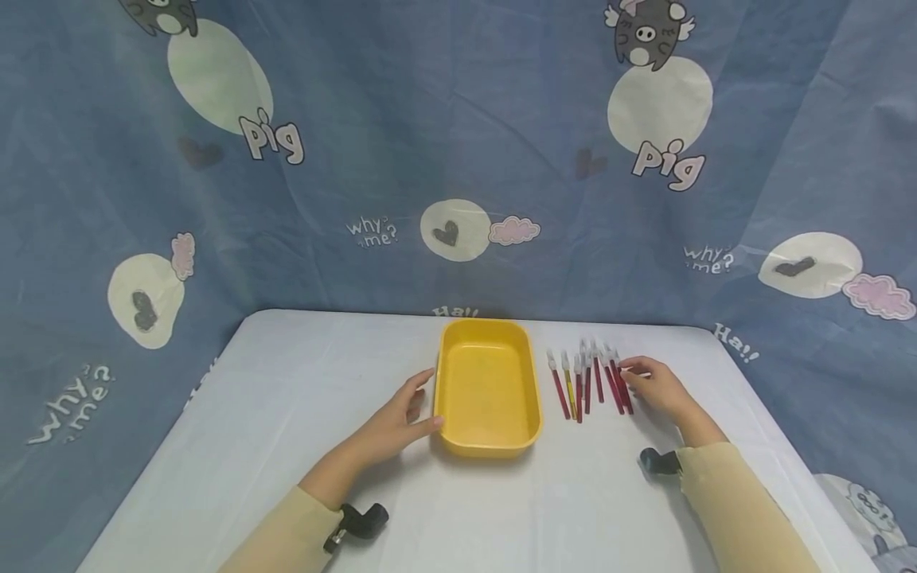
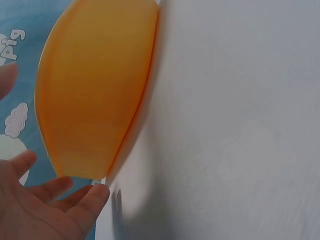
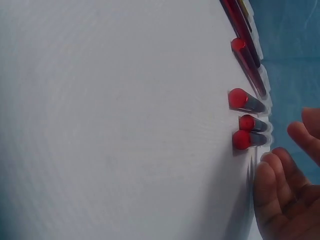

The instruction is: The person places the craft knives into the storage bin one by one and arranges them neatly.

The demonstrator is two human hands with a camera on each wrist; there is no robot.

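A yellow rectangular tray (image 1: 489, 390) lies on the white table with nothing inside it. Beside its left wall is my left hand (image 1: 394, 426), fingers spread and the thumb at the near left rim; the left wrist view shows the fingertips (image 2: 100, 192) right by the tray's end. To the right of the tray, several slim pens with clear caps (image 1: 559, 394) lie in a loose row, mostly dark red, plus a yellow one (image 1: 569, 390). My right hand (image 1: 659, 390) reaches the rightmost pens, its loosely bent fingers gripping none in the right wrist view.
The white table (image 1: 301, 382) stretches out on both sides and in front. Behind it hangs a blue cloth (image 1: 401, 143) printed with pigs and words. A black camera mount (image 1: 365, 521) sits on the left wrist, another (image 1: 657, 461) on the right.
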